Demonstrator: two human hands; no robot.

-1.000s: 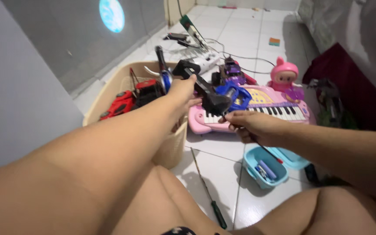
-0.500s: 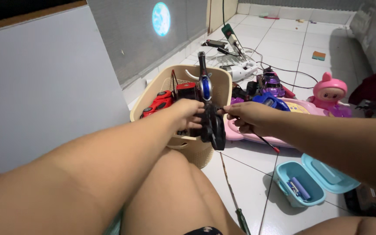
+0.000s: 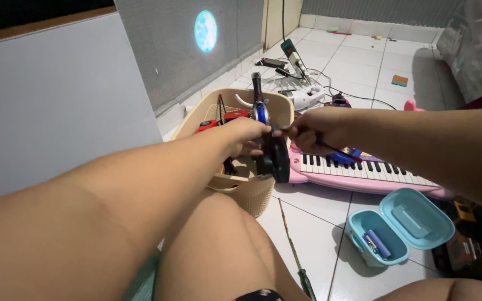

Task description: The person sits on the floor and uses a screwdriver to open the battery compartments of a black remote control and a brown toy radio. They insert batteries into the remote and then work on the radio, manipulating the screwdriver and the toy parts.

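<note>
My left hand (image 3: pixel 245 136) reaches over a beige basket (image 3: pixel 246 192) and grips a black toy part (image 3: pixel 274 160) that hangs at the basket's near right rim. My right hand (image 3: pixel 314 129) meets it from the right, closed around a thin tool (image 3: pixel 338 150) whose tip touches the top of the black part. Red, black and blue toy pieces (image 3: pixel 259 108) stick up out of the basket. A pink toy keyboard (image 3: pixel 364 174) lies just behind and below my right hand.
An open teal box (image 3: pixel 405 223) with small items stands on the tiled floor at the right. A long screwdriver (image 3: pixel 297 256) lies beside my knee. A power strip (image 3: pixel 294 56) and cables lie further back. A grey wall panel is at the left.
Both hands have come left with the black part, from above the keyboard to the basket's rim. The right hand has closed in on the part's top.
</note>
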